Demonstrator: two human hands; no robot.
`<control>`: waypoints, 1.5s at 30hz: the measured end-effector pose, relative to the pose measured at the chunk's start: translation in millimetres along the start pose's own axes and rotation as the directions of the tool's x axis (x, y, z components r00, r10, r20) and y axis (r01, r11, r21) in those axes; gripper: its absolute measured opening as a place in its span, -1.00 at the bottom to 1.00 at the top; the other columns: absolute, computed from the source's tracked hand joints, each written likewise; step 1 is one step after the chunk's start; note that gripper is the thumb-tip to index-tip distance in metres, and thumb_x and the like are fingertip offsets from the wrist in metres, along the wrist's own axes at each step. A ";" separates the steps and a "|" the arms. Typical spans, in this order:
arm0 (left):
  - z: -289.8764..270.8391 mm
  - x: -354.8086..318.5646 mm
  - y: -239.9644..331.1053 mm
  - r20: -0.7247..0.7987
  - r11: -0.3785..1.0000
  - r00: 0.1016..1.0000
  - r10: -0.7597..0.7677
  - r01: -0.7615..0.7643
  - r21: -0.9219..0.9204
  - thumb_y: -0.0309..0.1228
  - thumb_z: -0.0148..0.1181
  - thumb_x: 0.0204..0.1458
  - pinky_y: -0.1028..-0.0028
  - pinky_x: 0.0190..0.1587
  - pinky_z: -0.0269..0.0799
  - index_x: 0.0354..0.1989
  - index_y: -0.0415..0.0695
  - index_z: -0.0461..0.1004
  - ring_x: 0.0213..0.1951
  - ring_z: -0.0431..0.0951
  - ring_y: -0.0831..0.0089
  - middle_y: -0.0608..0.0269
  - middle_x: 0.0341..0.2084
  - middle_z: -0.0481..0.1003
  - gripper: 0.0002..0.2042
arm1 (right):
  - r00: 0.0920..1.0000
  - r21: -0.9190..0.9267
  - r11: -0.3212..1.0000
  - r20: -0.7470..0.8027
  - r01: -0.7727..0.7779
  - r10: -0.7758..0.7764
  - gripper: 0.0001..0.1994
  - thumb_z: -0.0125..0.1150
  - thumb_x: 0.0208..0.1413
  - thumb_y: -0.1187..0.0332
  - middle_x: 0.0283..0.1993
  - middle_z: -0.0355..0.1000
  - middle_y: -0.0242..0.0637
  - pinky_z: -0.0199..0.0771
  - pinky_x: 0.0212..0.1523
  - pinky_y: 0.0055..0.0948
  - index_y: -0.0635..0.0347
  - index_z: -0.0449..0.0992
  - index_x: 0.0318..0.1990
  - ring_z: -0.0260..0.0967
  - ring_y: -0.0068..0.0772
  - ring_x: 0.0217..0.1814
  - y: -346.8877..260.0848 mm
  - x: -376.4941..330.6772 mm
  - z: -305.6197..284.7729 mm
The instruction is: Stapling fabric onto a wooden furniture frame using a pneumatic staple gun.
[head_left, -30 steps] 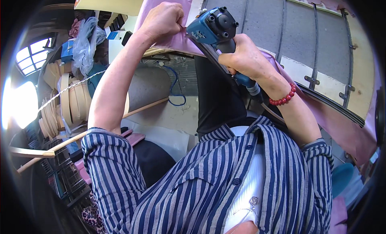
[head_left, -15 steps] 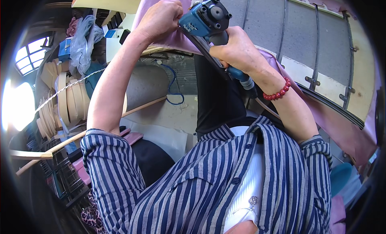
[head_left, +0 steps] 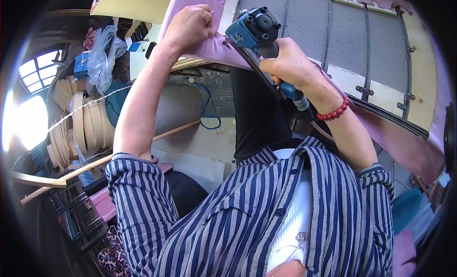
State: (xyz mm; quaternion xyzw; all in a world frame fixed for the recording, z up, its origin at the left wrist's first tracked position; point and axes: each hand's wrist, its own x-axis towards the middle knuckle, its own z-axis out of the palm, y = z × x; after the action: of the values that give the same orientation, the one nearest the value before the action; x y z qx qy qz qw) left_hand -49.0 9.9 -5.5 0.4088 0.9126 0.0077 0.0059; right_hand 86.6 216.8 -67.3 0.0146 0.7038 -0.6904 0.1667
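Observation:
My left hand [head_left: 189,30] is closed at the frame's near left corner, its fingers pinching the edge of a pink upholstery fabric [head_left: 205,49]. In my right hand [head_left: 296,66] is a blue and black air staple gun [head_left: 252,30], with my fingers wrapped round its grip. The gun's long magazine points down toward me, and its head is just right of my left fist. A hose [head_left: 320,129] runs from the grip's end. Below the gun lies the frame's near edge, covered in pink fabric; whether the nose touches it is hidden.
The frame holds a grey panel [head_left: 308,27] crossed by several dark metal rods on brackets. At left are rolled pale strips [head_left: 81,120], a large grey roll [head_left: 178,103], a clear plastic bag [head_left: 101,62], a wooden stick [head_left: 176,130] and a blue cord [head_left: 209,100].
The staple gun and my right hand have moved slightly right and down, a little farther from my left hand. My left hand keeps its pinch on the fabric. The whole view has shifted slightly.

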 end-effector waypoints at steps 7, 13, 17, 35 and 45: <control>-5.2 7.5 1.6 0.085 0.996 0.996 -0.035 0.042 -0.082 -0.49 0.32 -0.20 0.32 -0.25 0.40 -0.54 -0.33 0.53 -0.37 0.54 0.16 0.08 -0.47 0.49 -0.86 | 0.998 0.165 0.986 0.060 0.006 -0.016 -0.75 0.15 -0.15 0.54 -0.66 0.32 -0.34 0.28 -0.66 -0.58 0.47 0.46 -0.25 0.26 -0.60 -0.73 -8.1 -7.1 2.3; 3.0 8.7 -9.1 0.044 0.990 0.999 -0.019 0.025 -0.137 -0.52 0.37 -0.27 0.30 -0.30 0.41 -0.54 -0.28 0.52 -0.39 0.52 0.08 0.02 -0.46 0.51 -0.86 | 0.997 0.242 0.970 0.061 0.039 -0.055 -0.79 0.14 -0.15 0.54 -0.65 0.32 -0.35 0.23 -0.66 -0.58 0.46 0.48 -0.29 0.23 -0.63 -0.73 -9.6 0.1 13.6; 4.2 9.9 -15.2 0.058 0.988 0.998 -0.023 0.031 -0.152 -0.57 0.31 -0.26 0.34 -0.34 0.40 -0.52 -0.31 0.52 -0.45 0.49 0.10 -0.05 -0.47 0.51 -0.88 | 0.996 0.222 0.973 0.049 0.056 -0.069 -0.84 0.15 -0.16 0.54 -0.66 0.32 -0.37 0.17 -0.65 -0.60 0.44 0.48 -0.37 0.23 -0.65 -0.72 -7.9 8.9 23.0; 5.4 12.4 -15.1 0.018 0.980 1.000 0.006 -0.002 -0.199 -0.57 0.32 -0.23 0.34 -0.33 0.42 -0.53 -0.31 0.53 -0.46 0.51 0.16 -0.02 -0.49 0.51 -0.90 | 0.998 0.182 0.982 0.045 0.041 -0.050 -0.82 0.16 -0.15 0.53 -0.68 0.31 -0.37 0.20 -0.65 -0.58 0.44 0.46 -0.34 0.25 -0.62 -0.71 -12.4 10.4 18.9; -1.0 7.6 26.2 0.049 0.984 0.993 -0.107 0.099 0.149 -0.51 0.26 -0.18 0.28 -0.20 0.45 -0.55 -0.19 0.56 -0.28 0.54 0.16 0.14 -0.37 0.53 -0.96 | 0.996 -0.096 0.995 -0.093 0.000 -0.009 -0.86 0.15 -0.13 0.53 -0.65 0.33 -0.42 0.23 -0.60 -0.56 0.37 0.49 -0.36 0.28 -0.64 -0.63 10.6 -95.6 -33.3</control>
State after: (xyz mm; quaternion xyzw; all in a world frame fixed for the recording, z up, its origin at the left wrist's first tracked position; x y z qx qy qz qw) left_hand -34.5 33.0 -4.0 0.3605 0.9300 -0.0711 0.0024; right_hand 172.4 269.8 -53.5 0.0373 0.7431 -0.6549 0.1325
